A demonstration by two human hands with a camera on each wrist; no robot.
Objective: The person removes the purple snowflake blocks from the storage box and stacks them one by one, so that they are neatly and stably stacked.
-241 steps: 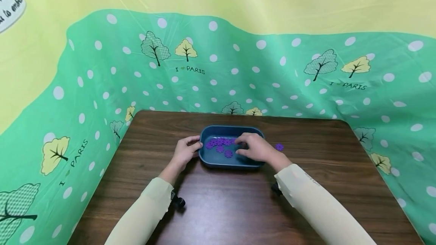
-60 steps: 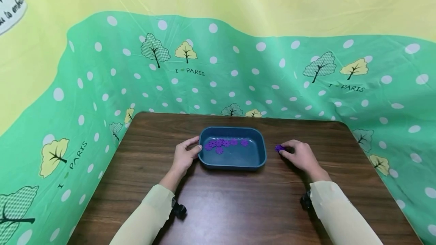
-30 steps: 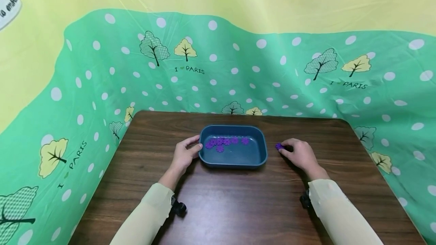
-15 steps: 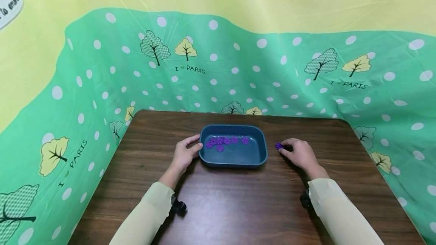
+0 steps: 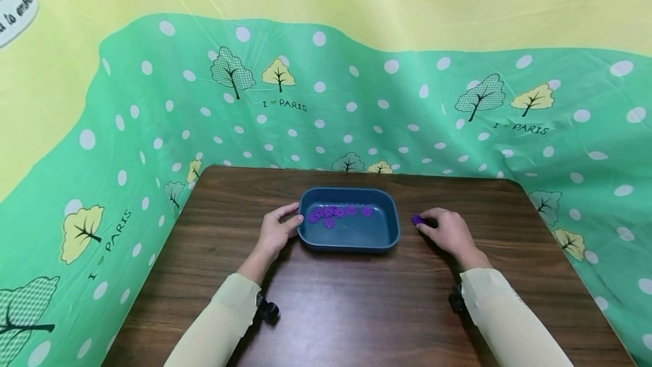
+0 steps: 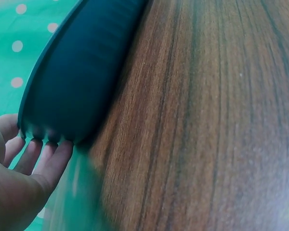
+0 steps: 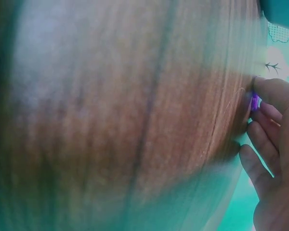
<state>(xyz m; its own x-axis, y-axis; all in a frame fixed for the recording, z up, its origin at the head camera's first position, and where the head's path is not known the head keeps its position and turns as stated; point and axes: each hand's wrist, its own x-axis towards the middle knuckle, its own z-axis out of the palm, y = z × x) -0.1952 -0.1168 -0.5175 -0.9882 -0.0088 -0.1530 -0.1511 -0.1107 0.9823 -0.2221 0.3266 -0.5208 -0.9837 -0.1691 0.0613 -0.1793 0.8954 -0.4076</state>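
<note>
A dark blue rectangular tray (image 5: 356, 240) stands on the table, holding several purple flower-shaped discs (image 5: 329, 223) mostly toward its left half. At the tray's left end my left hand (image 5: 275, 234) rests its fingertips against the outer wall, thumb by the rim. The left wrist view shows those lightly bent fingers touching the tray wall (image 6: 72, 86). Right of the tray, my right hand (image 5: 448, 234) pinches a purple flower-shaped disc (image 5: 417, 219) between thumb and fingers, low at the tabletop. In the right wrist view only a sliver of this disc (image 7: 255, 102) shows; whether a second lies under it I cannot tell.
The brown wood-grain table (image 5: 326, 310) has its far edge against a green and yellow printed cloth (image 5: 305, 72). Wrist cameras (image 5: 267, 310) sit under both cream sleeves.
Since eight seconds ago my right hand has moved from inside the tray to the disc at its right. The tray's nearest disc is gone. Over the last two seconds little differs.
</note>
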